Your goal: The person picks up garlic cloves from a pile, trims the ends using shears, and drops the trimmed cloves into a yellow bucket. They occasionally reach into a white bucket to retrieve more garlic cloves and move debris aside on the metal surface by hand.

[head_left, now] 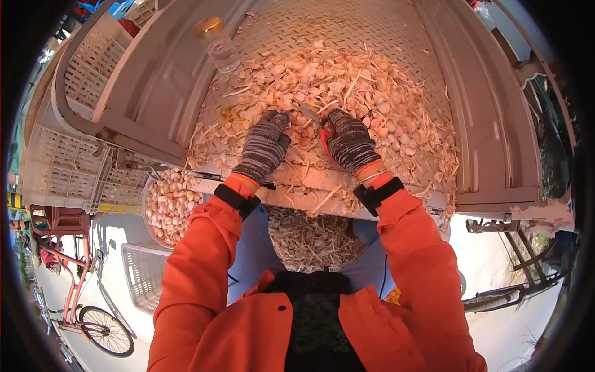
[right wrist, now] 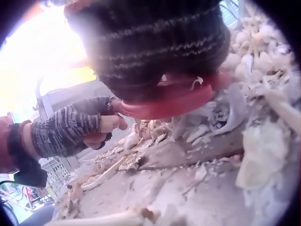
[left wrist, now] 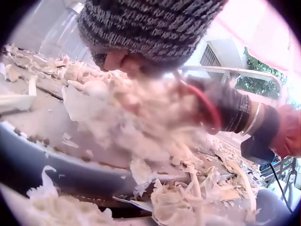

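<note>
My left hand (head_left: pixel 263 146), in a grey knitted fingerless glove, is over the near part of a heap of garlic (head_left: pixel 384 118). Its bare fingertips (right wrist: pixel 109 123) point towards the scissors, and a small pale garlic bulb (right wrist: pixel 131 140) shows just below them in the right wrist view. I cannot tell whether these fingers grip anything. Opposite it, my gloved right hand (head_left: pixel 352 141) holds red-handled scissors (right wrist: pixel 164 109), whose metal blades (head_left: pixel 307 113) extend left towards the left hand. Blurred papery skins (left wrist: pixel 141 113) lie between the hands in the left wrist view.
The heap covers a ribbed metal truck bed (head_left: pixel 334 22) with side walls. A gold-lidded jar (head_left: pixel 223 54) stands at its left. Below left are a tub of garlic bulbs (head_left: pixel 170 208) and a plastic crate (head_left: pixel 141 273). Peelings (head_left: pixel 316 242) lie between the knees.
</note>
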### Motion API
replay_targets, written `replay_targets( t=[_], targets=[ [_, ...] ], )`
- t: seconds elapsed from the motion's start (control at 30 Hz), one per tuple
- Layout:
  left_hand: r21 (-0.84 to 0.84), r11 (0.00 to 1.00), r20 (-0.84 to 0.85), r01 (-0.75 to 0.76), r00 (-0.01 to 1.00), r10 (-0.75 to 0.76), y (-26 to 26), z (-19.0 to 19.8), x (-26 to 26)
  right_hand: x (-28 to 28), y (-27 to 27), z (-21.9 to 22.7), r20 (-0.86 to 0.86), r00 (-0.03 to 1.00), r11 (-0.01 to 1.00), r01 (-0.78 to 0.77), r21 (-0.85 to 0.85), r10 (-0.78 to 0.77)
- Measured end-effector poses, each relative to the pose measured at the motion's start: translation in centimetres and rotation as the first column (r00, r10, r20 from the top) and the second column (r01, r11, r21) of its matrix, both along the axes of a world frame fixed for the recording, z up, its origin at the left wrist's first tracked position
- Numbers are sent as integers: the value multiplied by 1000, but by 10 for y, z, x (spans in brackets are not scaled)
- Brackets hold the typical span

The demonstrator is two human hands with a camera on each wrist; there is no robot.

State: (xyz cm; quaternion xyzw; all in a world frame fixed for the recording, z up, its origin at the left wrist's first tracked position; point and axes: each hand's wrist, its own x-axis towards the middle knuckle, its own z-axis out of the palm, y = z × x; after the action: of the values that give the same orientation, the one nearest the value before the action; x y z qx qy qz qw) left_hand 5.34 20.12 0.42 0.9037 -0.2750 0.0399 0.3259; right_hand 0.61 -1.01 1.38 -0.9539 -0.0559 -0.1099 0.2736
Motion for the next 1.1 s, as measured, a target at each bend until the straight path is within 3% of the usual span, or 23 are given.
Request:
replay_targets(
  t=[0.03,0.07,0.1,0.13,0.17,0.2,0.23,0.27,0.4,0.47,0.5,0.53,0.6,0.63,0.67,0.7,0.73,0.77,0.83,0.9,0.97,1.03,1.1],
  targets=[
    [-6,1000,-6,-1,1000,1,-2,1,0,-6,-2,12,-43,995,990,93,104,-89],
    [72,992,54,102,993,-106,-5,2,1,-14,-6,27,-21,988,981,157,113,-156],
    [155,968,105,198,971,-215,-10,7,1,-23,-15,27,37,985,954,152,257,-167],
    [70,985,-369,156,922,-119,-24,17,7,-35,-22,36,4,986,942,155,297,-164],
    [64,985,-370,162,920,-127,-27,14,14,-45,-28,45,-25,986,928,162,336,-163],
    [228,938,-136,262,962,-236,-32,9,21,-56,-34,46,-23,985,929,169,331,-171],
    [403,862,88,307,925,-370,-37,13,26,-67,-38,47,-18,984,923,172,344,-177],
    [322,896,-353,305,917,-186,-47,17,32,-77,-42,47,-16,984,918,173,357,-179],
    [511,786,-214,349,937,-276,-47,7,37,-99,-46,39,-159,970,863,235,448,-182],
    [279,908,-362,312,910,-202,-44,6,33,-102,-44,32,-104,976,878,216,427,-190],
    [282,907,-358,312,911,-202,-42,17,29,-102,-43,29,-52,980,894,199,401,-194],
    [107,968,-369,228,913,-174,-38,35,22,-102,-39,38,-36,984,894,174,413,-175],
    [-306,952,-429,24,889,-161,-21,40,13,-100,-36,43,4,984,896,163,413,-180],
    [-305,952,-424,18,893,-152,-12,34,10,-96,-33,45,49,981,900,152,409,-188],
    [-597,787,-634,-156,693,-344,-3,28,7,-90,-31,45,5,982,883,166,439,-187],
    [-736,538,-677,-411,445,-586,3,18,1,-86,-25,49,7,984,886,158,436,-179],
    [-775,390,-600,-497,386,-701,6,9,-4,-80,-16,54,17,985,901,149,407,-171],
    [-778,382,-596,-499,392,-701,7,-1,-10,-75,-7,58,26,986,915,142,378,-164],
    [-690,238,-563,-684,299,-771,1,-7,-27,-65,11,58,55,991,930,98,356,-125],
    [-646,197,-571,-737,295,-766,-3,-14,-43,-57,38,59,174,984,895,-49,444,-33],
    [-470,119,-600,-875,218,-769,-8,-22,-47,-54,57,64,154,984,918,-145,368,94],
    [-469,98,-594,-878,231,-771,-6,5,-57,-52,65,67,105,959,908,-282,310,262],
    [-319,-71,-407,-945,204,-890,1,1,-53,-42,58,69,3,987,914,-148,377,158]
  ],
)
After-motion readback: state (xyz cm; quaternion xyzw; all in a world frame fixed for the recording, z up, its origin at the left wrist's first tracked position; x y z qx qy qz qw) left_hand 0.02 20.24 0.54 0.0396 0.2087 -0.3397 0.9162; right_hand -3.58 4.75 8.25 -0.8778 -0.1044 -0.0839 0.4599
